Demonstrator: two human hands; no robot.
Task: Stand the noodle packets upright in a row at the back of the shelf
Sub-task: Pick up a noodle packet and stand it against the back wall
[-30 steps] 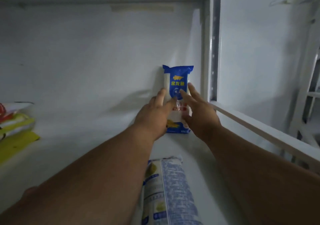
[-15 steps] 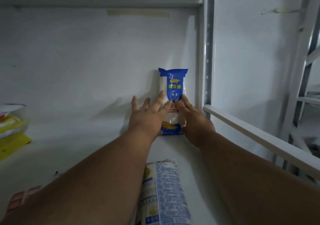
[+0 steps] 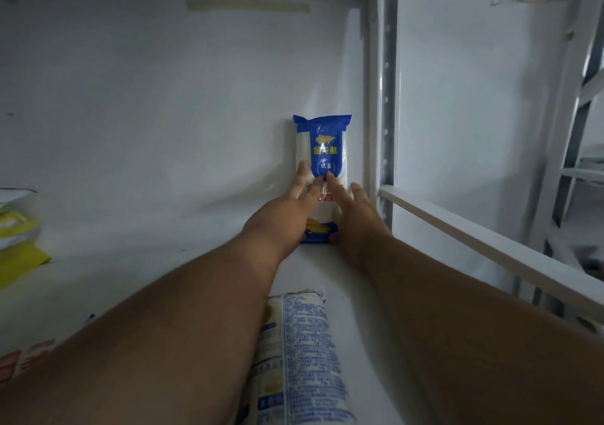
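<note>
While both my forearms reach forward over the white shelf (image 3: 108, 281), a second noodle packet (image 3: 300, 359) lies flat between them, nearest to me, its printed back face up and its far end pointing toward the upright packet. Left of that lying packet, at the near left edge of the shelf, a red-and-white packet (image 3: 23, 359) shows only in part. Farther along, my left hand (image 3: 281, 219) and my right hand (image 3: 354, 219) flank the blue-and-white noodle packet (image 3: 323, 150), which stands upright on the shelf against the back wall (image 3: 163, 98). Neither grip is closed: the fingers of both hands are spread and stretched out, their tips resting on the front of the packet about halfway up, the left palm covering its lower left side and the right palm just beside its lower right side. Whether the palms press on it I cannot tell. Well to the left of the standing packet, yellow packets (image 3: 16, 238) lie stacked at the shelf's left edge. Just right of the standing packet rises the grey perforated shelf post (image 3: 387, 98), with a white rail (image 3: 490, 245) running from it toward me.
</note>
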